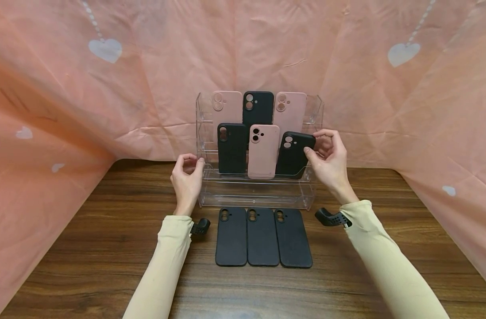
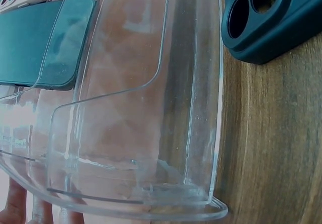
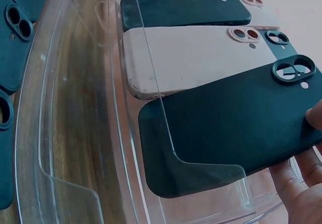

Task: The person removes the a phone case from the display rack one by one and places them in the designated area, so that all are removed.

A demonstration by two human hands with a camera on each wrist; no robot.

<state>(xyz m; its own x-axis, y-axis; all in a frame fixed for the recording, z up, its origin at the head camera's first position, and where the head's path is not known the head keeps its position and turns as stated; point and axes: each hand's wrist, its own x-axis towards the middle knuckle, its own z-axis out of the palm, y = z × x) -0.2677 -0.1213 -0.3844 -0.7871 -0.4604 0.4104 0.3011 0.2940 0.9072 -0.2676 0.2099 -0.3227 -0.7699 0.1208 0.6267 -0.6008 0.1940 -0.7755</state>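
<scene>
A clear tiered display stand [image 1: 255, 201] stands on the table, holding pink and black phone cases in two rows. My right hand [image 1: 329, 161] pinches the upper right edge of a black phone case [image 1: 292, 153], thumb on its face and fingers behind. That case leans tilted at the right end of the middle tier, its lower end behind the clear front lip [image 3: 209, 171]. Beside it stand a pink case [image 1: 263, 153] and another black case [image 1: 232, 148]. At the stand's left side, my left hand [image 1: 187, 179] grips the side panel; its fingers [image 2: 43, 211] show partly behind the plastic.
Three black phone cases, the middle one [image 1: 263, 237] among them, lie side by side on the wooden table [image 1: 107, 248] before the stand. The top tier bears two pink cases and a black case [image 1: 259, 106]. Pink cloth [image 1: 159, 57] hangs behind and at both sides.
</scene>
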